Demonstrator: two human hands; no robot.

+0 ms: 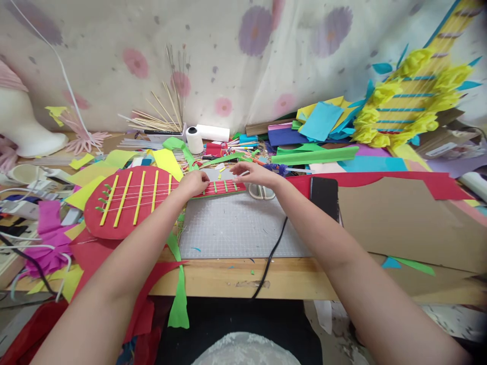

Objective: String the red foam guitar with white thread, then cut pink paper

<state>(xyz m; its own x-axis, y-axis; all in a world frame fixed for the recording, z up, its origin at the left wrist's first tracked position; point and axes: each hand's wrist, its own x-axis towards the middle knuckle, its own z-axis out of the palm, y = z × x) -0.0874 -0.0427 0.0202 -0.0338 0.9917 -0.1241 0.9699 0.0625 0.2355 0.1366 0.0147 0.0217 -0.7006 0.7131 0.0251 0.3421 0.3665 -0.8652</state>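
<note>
A red craft guitar (125,229) lies across the left of the desk, with yellow strips, white strings and small green curls on its body. Its narrow neck (230,186) bears green strips and reaches right onto a grey cutting mat (236,228). My left hand (195,183) rests on the neck with fingers curled in against it; the fingertips are partly hidden. Over the neck's far end, my right hand (251,173) has its fingers apart, and nothing shows in them. Scissors with pale handles (262,191) lie just below that wrist.
A black phone (324,197) and brown cardboard (403,218) lie to the right. A black cable (274,248) crosses the mat. Behind are a glue gun (283,168), a thread spool (194,141) and wooden sticks (158,123). A yellow flowered guitar (407,101) leans at back right.
</note>
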